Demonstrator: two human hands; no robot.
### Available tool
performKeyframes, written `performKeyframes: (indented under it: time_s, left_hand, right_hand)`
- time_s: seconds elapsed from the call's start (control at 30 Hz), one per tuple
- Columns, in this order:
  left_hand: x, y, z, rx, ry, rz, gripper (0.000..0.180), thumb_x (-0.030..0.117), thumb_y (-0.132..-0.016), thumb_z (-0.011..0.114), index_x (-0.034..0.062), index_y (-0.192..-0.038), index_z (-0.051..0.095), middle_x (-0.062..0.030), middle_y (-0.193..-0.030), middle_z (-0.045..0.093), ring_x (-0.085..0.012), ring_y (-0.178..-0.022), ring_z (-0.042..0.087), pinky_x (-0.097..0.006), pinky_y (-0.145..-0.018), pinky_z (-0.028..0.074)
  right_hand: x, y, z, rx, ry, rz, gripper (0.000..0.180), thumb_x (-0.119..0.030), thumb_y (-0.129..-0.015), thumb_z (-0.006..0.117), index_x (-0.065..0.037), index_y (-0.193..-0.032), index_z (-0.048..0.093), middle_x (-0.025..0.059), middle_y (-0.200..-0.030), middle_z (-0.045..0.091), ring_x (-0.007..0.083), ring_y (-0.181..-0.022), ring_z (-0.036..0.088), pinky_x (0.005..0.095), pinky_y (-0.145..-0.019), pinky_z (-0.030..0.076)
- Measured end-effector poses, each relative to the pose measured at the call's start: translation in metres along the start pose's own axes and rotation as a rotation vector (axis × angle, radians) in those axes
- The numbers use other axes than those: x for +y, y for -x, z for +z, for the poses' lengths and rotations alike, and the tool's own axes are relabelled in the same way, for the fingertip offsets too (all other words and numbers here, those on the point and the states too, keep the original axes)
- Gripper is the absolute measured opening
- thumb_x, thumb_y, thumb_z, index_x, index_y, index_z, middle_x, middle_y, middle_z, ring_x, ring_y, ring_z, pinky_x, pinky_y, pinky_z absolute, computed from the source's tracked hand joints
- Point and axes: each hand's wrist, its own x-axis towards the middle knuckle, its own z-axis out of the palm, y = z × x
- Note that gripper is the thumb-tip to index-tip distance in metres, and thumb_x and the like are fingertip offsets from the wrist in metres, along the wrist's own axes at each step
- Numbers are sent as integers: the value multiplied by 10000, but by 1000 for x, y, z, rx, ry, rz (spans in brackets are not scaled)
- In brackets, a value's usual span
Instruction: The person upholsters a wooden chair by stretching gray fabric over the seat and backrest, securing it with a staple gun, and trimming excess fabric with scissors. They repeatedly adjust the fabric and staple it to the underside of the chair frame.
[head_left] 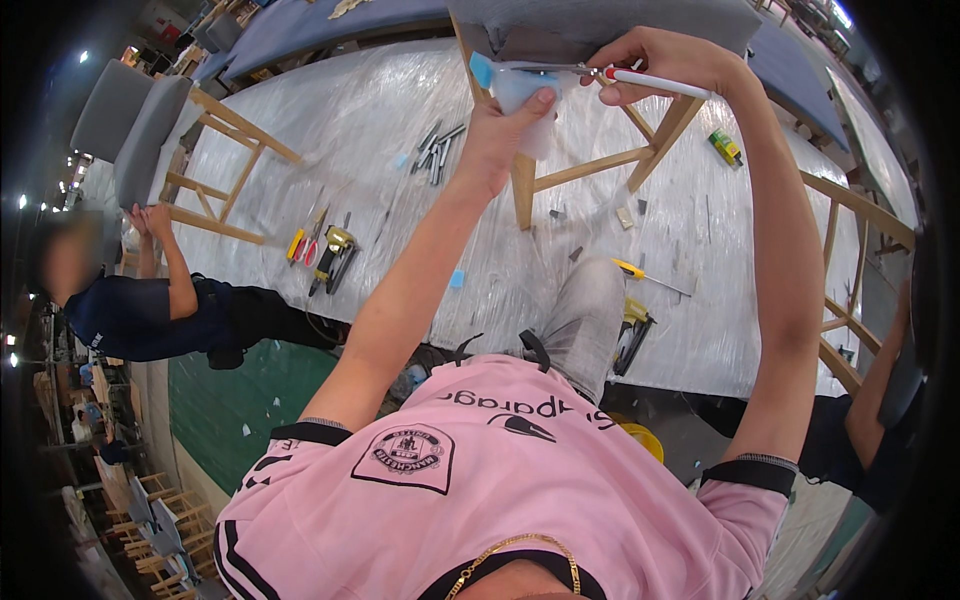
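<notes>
My left hand (500, 135) is closed on a thin, soft white foam-like piece (516, 92) with a light blue patch at its upper corner. My right hand (672, 62) is closed on what looks like a pair of scissors (655, 82) with a red and white handle. Their metal blades point left and lie at the top edge of the white piece. Just beyond both hands is a grey upholstered chair (600, 22), its wooden legs standing on the plastic-covered table. My fingers partly hide the scissors' grip.
Staple guns (335, 255), red-handled pliers (311, 243), a yellow screwdriver (640, 270) and several metal staple strips (436, 155) lie on the plastic-covered table (390, 100). A co-worker (150, 300) handles another grey chair (160, 140) at left. A wooden chair frame (850, 300) stands at right.
</notes>
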Motion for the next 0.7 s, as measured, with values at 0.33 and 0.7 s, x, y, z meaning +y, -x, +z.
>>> performKeyframes:
  time_s: [0.33,0.7]
  left_hand:
    - [-3,-2,-12,-55,-70,-33,454,289,-872,856,-18,-1143,661,-73,-1005,722,-166,-896,682,-312,-770,544]
    - [-15,-2,-90,-137,-345,-116,271,220,-947,768,10,-1074,651,-31,-862,653,-130,-714,614,-342,-713,537]
  right_hand:
    - [-16,29,16,-6,-167,-27,692,-568,-838,790,-10,-1239,713,143,-1082,766,229,-1000,704,371,-848,531]
    - [-12,80,370,549,-1470,384,504,-394,-891,812,-33,-1227,709,-2,-736,638,60,-493,517,238,-440,405]
